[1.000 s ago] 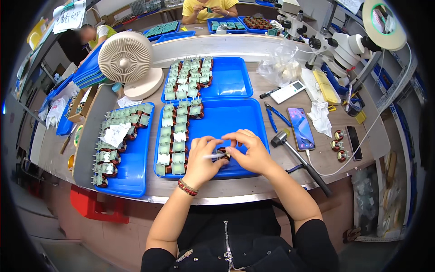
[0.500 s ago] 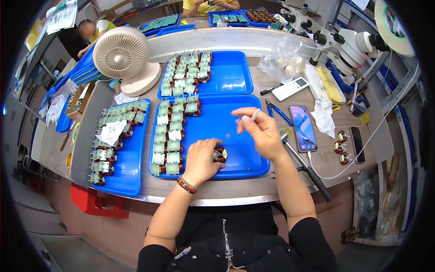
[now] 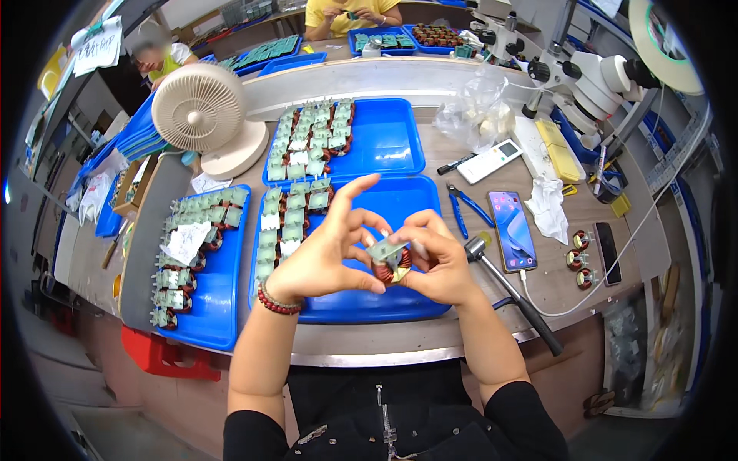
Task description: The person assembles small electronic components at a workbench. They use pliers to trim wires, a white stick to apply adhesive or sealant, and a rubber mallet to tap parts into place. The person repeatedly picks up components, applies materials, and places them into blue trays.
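Note:
Both my hands meet over the front blue tray (image 3: 400,310) and hold a copper-wound coil (image 3: 396,270) with a pale green plastic plate (image 3: 387,250) at its top. My right hand (image 3: 442,265) pinches the coil from the right with thumb and fingers. My left hand (image 3: 327,250) closes round its left side, index finger raised, thumb beneath. Rows of similar coils with green plates (image 3: 294,217) fill the left part of this tray, partly behind my left hand.
Similar coils stand in a back tray (image 3: 392,138) and a left tray (image 3: 207,307). A fan (image 3: 201,107) is at the back left. Pliers (image 3: 467,211), a hammer (image 3: 515,296), a phone (image 3: 513,230) with its cable, and three loose coils (image 3: 582,259) lie to the right. Other people work beyond.
My left hand has lifted the coil off the tray. My right hand, which held a small pale piece up to the right, has come in and now grips the coil too. The view has shifted slightly.

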